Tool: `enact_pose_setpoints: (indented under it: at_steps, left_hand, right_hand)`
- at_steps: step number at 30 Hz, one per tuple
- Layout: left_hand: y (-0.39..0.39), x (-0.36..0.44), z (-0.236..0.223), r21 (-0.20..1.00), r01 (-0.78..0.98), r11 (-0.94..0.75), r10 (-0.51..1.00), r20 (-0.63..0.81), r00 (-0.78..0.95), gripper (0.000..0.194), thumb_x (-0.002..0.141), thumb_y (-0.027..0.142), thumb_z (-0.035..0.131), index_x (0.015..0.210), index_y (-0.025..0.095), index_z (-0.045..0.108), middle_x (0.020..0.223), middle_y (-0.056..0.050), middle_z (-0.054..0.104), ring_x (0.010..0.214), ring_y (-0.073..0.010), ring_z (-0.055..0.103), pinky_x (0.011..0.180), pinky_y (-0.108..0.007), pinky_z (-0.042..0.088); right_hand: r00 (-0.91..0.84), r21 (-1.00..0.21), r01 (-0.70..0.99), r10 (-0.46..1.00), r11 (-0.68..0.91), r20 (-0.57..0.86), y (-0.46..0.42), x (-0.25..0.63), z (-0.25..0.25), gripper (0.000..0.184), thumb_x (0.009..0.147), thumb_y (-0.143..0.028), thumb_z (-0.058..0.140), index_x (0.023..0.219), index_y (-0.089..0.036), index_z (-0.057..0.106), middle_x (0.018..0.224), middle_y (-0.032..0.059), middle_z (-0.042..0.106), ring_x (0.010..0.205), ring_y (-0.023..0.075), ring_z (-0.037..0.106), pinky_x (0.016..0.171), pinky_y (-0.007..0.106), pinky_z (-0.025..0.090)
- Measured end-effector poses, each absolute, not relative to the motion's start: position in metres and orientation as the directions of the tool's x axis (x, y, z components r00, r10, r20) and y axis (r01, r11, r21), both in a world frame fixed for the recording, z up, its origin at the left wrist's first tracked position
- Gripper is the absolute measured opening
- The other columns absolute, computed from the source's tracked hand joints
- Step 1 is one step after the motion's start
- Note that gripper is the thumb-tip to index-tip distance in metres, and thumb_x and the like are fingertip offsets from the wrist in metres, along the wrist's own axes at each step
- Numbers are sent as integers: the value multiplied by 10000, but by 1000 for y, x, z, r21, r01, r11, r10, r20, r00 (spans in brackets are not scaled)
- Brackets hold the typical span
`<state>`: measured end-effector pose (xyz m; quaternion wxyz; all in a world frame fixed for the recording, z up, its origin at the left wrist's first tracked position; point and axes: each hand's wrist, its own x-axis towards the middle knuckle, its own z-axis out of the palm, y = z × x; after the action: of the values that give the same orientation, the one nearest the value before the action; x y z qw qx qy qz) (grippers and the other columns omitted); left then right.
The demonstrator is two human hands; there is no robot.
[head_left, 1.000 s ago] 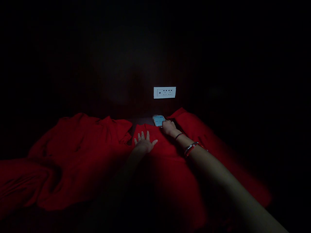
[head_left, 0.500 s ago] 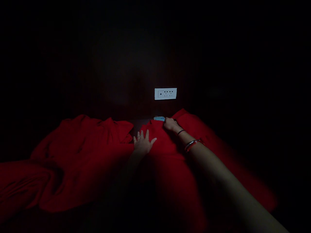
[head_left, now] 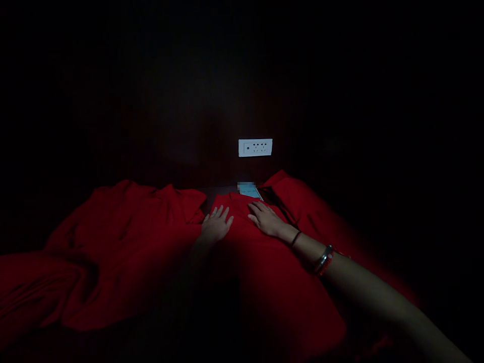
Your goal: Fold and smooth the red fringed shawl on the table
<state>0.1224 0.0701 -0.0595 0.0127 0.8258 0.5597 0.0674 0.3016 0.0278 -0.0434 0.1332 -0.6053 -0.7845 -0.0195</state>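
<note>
A length of red cloth (head_left: 260, 257) lies spread in front of me, lit only in its middle. My left hand (head_left: 217, 224) rests on it with the fingers apart, close to its far left corner. To the right, my right hand (head_left: 264, 218) lies flat on the same cloth, fingers stretched out, a dark band and bracelets on that arm. Just beyond the cloth's far edge is a light blue printed card or sheet (head_left: 249, 190), partly covered by the red fabric. Neither hand holds anything.
More red fabric lies rumpled on the left (head_left: 124, 232), and another red piece (head_left: 298, 196) is on the right. A white socket plate (head_left: 255, 147) is fixed to the dark upright panel behind. Deep shadow hides the surroundings.
My right hand has let go of the cloth's far edge, drawn back towards me and flattened. More of the blue sheet shows. My left hand has shifted slightly left.
</note>
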Motion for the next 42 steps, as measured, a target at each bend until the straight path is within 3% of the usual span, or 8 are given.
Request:
enact_pose_setpoints:
  at_steps: [10,16,22,25,28,31,35,42]
  left_hand:
    - [65,110,-61,86,930,-358,932,95,350,528,821,431,162,1292,199,223,1358,-40,205,1233,-198,179,970,-394,206]
    - [44,103,-60,65,951,-302,953,59,299,531,816,420,175,1288,185,241,1357,-55,200,1236,-206,168,971,-413,196]
    - [24,102,-58,41,958,-283,956,93,279,544,812,424,173,1287,169,247,1352,-68,211,1236,-210,167,979,-421,175]
    - [23,102,-58,35,958,-284,956,94,280,538,814,416,172,1282,165,258,1351,-69,214,1235,-207,170,979,-421,174]
    - [25,101,-59,33,954,-297,951,98,292,535,816,420,173,1281,171,259,1350,-69,213,1235,-205,172,975,-423,178]
    - [26,100,-61,32,950,-311,944,122,306,524,818,424,183,1275,183,273,1347,-63,226,1232,-205,182,970,-417,187]
    - [27,98,-63,24,947,-321,936,162,313,503,820,418,207,1257,190,313,1335,-58,263,1224,-206,210,966,-412,199]
    - [32,100,-60,52,941,-334,910,280,307,477,818,374,250,1245,181,341,1327,-61,286,1218,-193,227,979,-365,208]
  right_hand:
    - [-185,-149,969,978,198,101,3,305,-50,555,845,-453,137,1324,-173,121,1356,92,200,1239,184,140,987,381,144]
    - [-209,-133,971,975,198,-73,-16,306,-41,512,804,-557,136,1284,-380,148,1387,36,82,1237,293,58,943,515,89]
    - [-190,-151,976,956,159,-223,-27,299,-27,595,738,-652,158,1276,-396,160,1388,48,64,1223,346,70,905,570,93]
    - [-227,-129,967,972,218,-58,-20,294,-22,550,793,-569,173,1291,-336,178,1376,60,138,1227,299,126,917,540,132]
    - [-213,-80,971,967,225,136,-2,293,-18,432,862,-365,178,1228,-217,355,1266,106,368,1160,213,310,918,413,241]
    - [-152,-57,986,986,156,67,20,295,-11,308,833,-275,305,1040,-209,524,1093,98,532,1024,201,459,830,364,336]
    - [-159,-60,986,987,158,-14,38,302,-4,186,734,-252,474,876,-244,593,972,44,600,948,210,515,784,361,365]
    - [-17,-40,999,999,18,37,39,321,-8,300,789,-279,352,965,-159,564,1051,133,535,913,229,520,699,327,410]
